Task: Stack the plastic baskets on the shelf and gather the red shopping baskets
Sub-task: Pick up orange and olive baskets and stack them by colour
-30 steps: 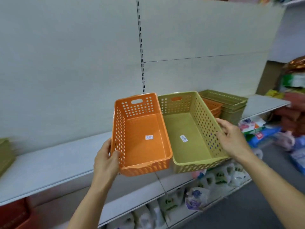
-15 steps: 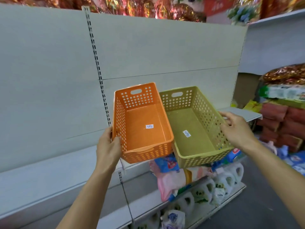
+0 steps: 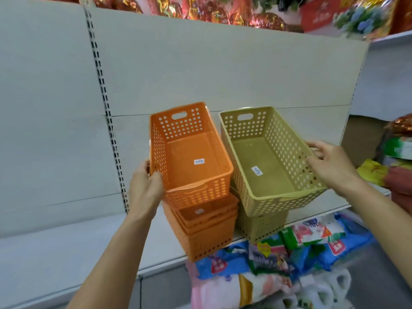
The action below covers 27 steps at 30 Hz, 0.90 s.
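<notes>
Progress, judged from how things lie: roughly mid-way on the stacking, nothing visible yet on the gathering part. 2 nested piles already sit on the shelf [image 3: 93, 248] near its front edge: an orange stack [image 3: 201, 233] and, just to its right, a green stack [image 3: 260, 226]. 2 more baskets are in the air above them, 1 per hand, so at least 2 drops are left. No red shopping baskets in view, so that part looks untouched.

Left to right:

Left hand [image 3: 146, 188] is closed on the orange basket [image 3: 189, 157]. Thumb is hooked over the rim at the near-left corner w/ its tip inside; the other fingers [image 3: 142, 168] wrap the outside of the left wall. Basket is tilted, opening toward the camera, near end low, hovering directly over the orange stack. Near end overlaps the stack's top in view; can't tell if it's touching.

Right hand [image 3: 330, 166] grips the green basket [image 3: 269, 157] on its right long wall, toward the near end. Fingertips press the perforated wall from outside and curl at the rim; thumb not clearly visible. Basket also tilted toward the camera, above the green stack, near end over it; contact not clear.

Baskets sit side by side, close but w/ a gap at the far ends. Bagged goods [image 3: 289, 248] fill the lower shelf.
</notes>
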Available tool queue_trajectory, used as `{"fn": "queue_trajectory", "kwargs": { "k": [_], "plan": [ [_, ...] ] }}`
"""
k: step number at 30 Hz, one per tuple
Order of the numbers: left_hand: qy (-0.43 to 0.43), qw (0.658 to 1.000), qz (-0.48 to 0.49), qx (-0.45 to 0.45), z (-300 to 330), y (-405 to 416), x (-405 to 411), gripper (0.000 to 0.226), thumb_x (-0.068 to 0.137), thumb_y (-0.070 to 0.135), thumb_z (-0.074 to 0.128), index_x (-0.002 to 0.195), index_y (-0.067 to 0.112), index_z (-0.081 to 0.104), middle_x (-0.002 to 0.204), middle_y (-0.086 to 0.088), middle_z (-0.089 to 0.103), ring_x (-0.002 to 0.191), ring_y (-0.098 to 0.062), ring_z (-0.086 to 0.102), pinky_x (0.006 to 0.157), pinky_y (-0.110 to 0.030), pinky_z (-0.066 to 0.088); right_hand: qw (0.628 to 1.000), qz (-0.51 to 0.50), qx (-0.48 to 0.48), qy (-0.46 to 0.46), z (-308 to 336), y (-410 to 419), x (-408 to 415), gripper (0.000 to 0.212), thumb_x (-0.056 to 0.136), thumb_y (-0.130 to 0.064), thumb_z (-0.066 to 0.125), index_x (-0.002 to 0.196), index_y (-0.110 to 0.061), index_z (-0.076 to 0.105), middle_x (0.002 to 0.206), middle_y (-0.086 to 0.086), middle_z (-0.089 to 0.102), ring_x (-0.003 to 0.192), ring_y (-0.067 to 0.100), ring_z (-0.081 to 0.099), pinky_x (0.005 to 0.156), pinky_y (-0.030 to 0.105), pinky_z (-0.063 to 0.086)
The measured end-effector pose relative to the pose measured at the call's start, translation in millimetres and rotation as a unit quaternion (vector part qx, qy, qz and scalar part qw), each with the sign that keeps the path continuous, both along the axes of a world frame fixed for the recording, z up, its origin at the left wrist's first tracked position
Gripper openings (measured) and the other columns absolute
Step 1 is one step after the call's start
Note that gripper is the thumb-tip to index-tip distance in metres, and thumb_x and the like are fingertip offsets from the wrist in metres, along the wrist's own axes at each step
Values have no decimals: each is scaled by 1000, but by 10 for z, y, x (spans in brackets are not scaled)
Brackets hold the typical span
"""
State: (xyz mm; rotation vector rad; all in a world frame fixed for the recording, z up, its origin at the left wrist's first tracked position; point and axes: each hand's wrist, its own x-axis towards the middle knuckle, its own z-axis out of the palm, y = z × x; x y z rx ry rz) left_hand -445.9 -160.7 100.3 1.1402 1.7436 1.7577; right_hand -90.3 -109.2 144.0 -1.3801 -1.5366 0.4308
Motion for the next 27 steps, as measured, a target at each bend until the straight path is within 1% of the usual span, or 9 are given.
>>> {"fn": "queue_trajectory", "kwargs": {
  "k": [3, 6, 8, 12, 15, 19, 21, 24, 27],
  "plan": [
    [4, 1000, 26, -13, -19, 182, 124, 25, 82, 21, 48, 95, 36, 63, 90, 5, 73, 83, -25, 72, 76, -55, 58, 1000, 3, 18, 17, 44, 338, 59, 43, 89, 2, 48, 124, -21, 57, 82, -1, 66, 58, -2, 60, 47, 13, 47],
    [6, 998, 51, -31, -64, 254, 264, 25, 80, 22, 46, 96, 32, 61, 91, 3, 72, 85, -26, 70, 78, -54, 58, 999, 6, 19, 29, -10, 699, 97, 47, 87, -3, 49, 129, -22, 55, 88, 0, 71, 71, 18, 67, 65, 35, 57],
    [12, 996, 71, -50, -98, 267, 357, 26, 76, 26, 44, 96, 31, 60, 91, 2, 72, 85, -26, 70, 78, -55, 57, 1000, 6, 20, 19, -85, 925, 114, 48, 85, -8, 48, 128, -29, 54, 88, 1, 73, 76, 28, 69, 74, 50, 56],
    [18, 991, 104, -83, -174, 273, 529, 19, 87, 18, 44, 82, 33, 55, 88, 3, 69, 85, -26, 69, 79, -53, 57, 1000, 26, 2, -2, -265, 1302, 137, 46, 85, -15, 48, 129, -29, 52, 104, 4, 71, 92, 28, 67, 82, 51, 54],
    [37, 986, 121, -111, -235, 293, 600, 17, 87, 23, 43, 85, 32, 58, 87, 1, 72, 81, -26, 70, 77, -53, 58, 998, 55, -27, -22, -403, 1540, 194, 47, 85, -15, 49, 130, -27, 52, 117, 5, 67, 102, 26, 65, 86, 51, 52],
    [50, 977, 134, -155, -305, 319, 687, 19, 91, 21, 44, 80, 27, 58, 84, 1, 72, 79, -27, 71, 79, -53, 58, 989, 113, -75, -55, -541, 1752, 258, 48, 82, -13, 46, 128, -26, 55, 102, 4, 71, 89, 29, 67, 82, 52, 54],
    [61, 977, 131, -158, -324, 334, 733, 19, 94, 23, 45, 83, 28, 59, 86, 1, 72, 81, -25, 70, 80, -52, 57, 982, 145, -99, -72, -601, 1806, 253, 45, 84, -10, 45, 126, -22, 57, 99, 5, 71, 87, 29, 67, 83, 51, 54],
    [58, 975, 121, -176, -336, 357, 764, 19, 96, 19, 43, 96, 28, 60, 94, -1, 71, 86, -24, 69, 82, -50, 57, 973, 178, -121, -88, -638, 1822, 217, 42, 88, -7, 46, 128, -16, 57, 116, 11, 67, 103, 32, 63, 92, 45, 50],
    [56, 976, 86, -193, -318, 319, 856, 25, 96, 8, 40, 111, 20, 56, 98, -4, 69, 84, -20, 68, 70, -39, 57, 963, 193, -151, -111, -638, 1743, 219, 39, 92, -2, 41, 127, -6, 56, 115, 12, 62, 109, 35, 57, 92, 39, 45]
  ]
}}
